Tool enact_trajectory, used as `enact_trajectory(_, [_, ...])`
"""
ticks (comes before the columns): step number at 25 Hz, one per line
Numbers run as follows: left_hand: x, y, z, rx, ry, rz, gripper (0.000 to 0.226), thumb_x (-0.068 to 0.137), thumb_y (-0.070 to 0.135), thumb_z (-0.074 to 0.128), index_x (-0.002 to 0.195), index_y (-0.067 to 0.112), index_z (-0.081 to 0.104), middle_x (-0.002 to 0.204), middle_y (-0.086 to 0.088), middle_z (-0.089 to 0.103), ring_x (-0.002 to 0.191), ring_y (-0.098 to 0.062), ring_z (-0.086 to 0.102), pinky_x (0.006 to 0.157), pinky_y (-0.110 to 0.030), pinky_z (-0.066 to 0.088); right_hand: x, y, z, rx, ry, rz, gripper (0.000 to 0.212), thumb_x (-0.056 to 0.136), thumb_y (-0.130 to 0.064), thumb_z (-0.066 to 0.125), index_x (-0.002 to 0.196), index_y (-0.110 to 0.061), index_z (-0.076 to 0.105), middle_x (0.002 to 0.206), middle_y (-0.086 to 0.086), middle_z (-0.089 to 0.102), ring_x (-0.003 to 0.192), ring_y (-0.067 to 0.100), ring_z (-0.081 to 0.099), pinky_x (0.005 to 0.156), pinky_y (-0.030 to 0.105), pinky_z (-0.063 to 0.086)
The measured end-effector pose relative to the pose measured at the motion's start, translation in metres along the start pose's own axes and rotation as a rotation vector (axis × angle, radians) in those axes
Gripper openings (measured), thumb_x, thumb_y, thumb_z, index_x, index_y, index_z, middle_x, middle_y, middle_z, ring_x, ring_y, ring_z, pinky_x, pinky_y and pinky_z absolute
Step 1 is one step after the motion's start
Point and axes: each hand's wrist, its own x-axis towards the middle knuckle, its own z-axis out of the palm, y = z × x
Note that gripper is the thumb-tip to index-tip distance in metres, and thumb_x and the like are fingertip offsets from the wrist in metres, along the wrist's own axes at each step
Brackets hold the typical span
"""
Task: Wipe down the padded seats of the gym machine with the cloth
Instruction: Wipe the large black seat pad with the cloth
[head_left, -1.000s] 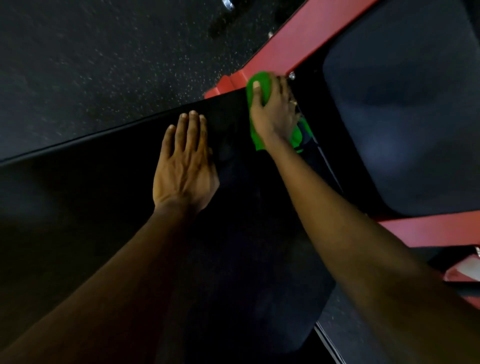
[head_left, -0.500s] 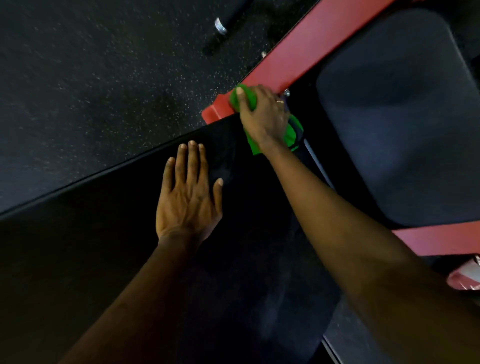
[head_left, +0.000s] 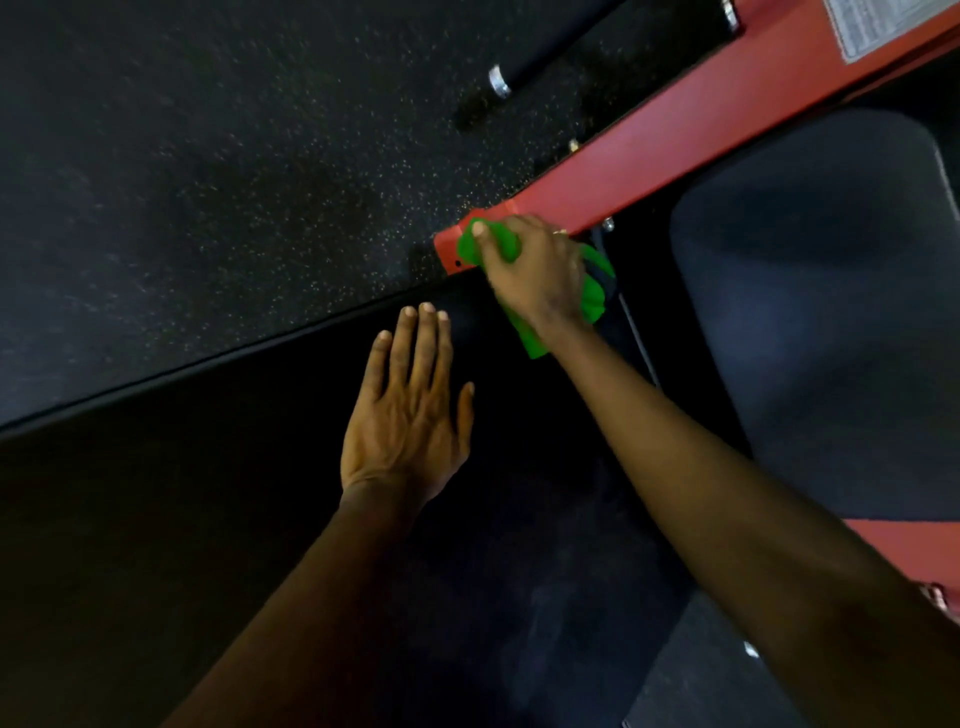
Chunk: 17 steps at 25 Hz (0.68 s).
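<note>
The cloth (head_left: 589, 296) is bright green and bunched up under the right hand (head_left: 535, 275). That hand's grip is pressed together on the cloth, with the thumb on top of it. The cloth sits at the far corner of the big black padded seat (head_left: 260, 493), right where the seat meets the end of the red metal bar (head_left: 675, 145). Part of the cloth lies over the end of the red bar. The left hand (head_left: 408, 415) lies flat on the black seat, fingers spread a little, holding nothing. It is near the cloth but not touching it. A second dark pad (head_left: 831, 322) is on the right. The floor (head_left: 234, 156) is black with tiny specks.
</note>
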Motion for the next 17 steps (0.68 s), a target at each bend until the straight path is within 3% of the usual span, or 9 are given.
enact_trajectory(3, [-0.001, -0.001, -0.001, 0.007, 0.015, 0.006, 0.071, 0.103, 0.043, 0.021, 0.16, 0.0, 0.017, 0.167, -0.017, 0.018, 0.156, -0.03, 0.013, 0.126, -0.044, 0.009, -0.02, -0.024, 0.002, 0.084, 0.074, -0.193, 0.038, 0.096, -0.051, 0.052, 0.09, -0.02, 0.072, 0.094, 0.001, 0.073, 0.091, 0.026, 0.067, 0.08, 0.039, 0.048])
enact_trajectory(7, [0.001, -0.003, -0.007, -0.029, 0.001, 0.022, 0.068, 0.104, 0.041, 0.025, 0.158, 0.001, 0.024, 0.165, -0.018, 0.024, 0.155, -0.031, 0.019, 0.126, -0.044, 0.015, -0.009, -0.009, 0.004, 0.041, 0.123, -0.11, 0.042, 0.098, -0.051, 0.049, 0.081, -0.018, 0.067, 0.089, 0.004, 0.071, 0.084, 0.029, 0.066, 0.074, 0.039, 0.046])
enact_trajectory(11, [-0.025, -0.048, -0.033, -0.029, -0.044, 0.25, 0.064, 0.099, 0.035, 0.022, 0.146, 0.004, 0.051, 0.155, -0.02, 0.044, 0.146, -0.034, 0.039, 0.12, -0.045, 0.029, -0.008, -0.014, 0.006, -0.006, 0.061, -0.026, 0.049, 0.096, -0.061, 0.042, 0.085, -0.019, 0.066, 0.1, 0.006, 0.071, 0.094, 0.032, 0.066, 0.08, 0.04, 0.047])
enact_trajectory(14, [-0.079, -0.092, -0.047, 0.033, -0.088, 0.274, 0.067, 0.102, 0.043, 0.023, 0.158, 0.008, 0.031, 0.164, -0.017, 0.026, 0.153, -0.031, 0.024, 0.126, -0.045, 0.019, -0.007, -0.028, -0.008, -0.001, -0.084, 0.041, 0.053, 0.095, -0.063, 0.044, 0.096, -0.018, 0.069, 0.108, 0.009, 0.072, 0.103, 0.036, 0.065, 0.081, 0.04, 0.048])
enact_trajectory(17, [-0.1, -0.099, -0.042, 0.069, -0.101, 0.292, 0.071, 0.101, 0.047, 0.028, 0.159, 0.006, 0.026, 0.166, -0.018, 0.022, 0.155, -0.03, 0.02, 0.126, -0.045, 0.011, -0.031, -0.077, -0.017, -0.012, -0.198, -0.074, 0.054, 0.097, -0.066, 0.043, 0.109, -0.021, 0.071, 0.116, 0.007, 0.072, 0.11, 0.035, 0.065, 0.084, 0.039, 0.048])
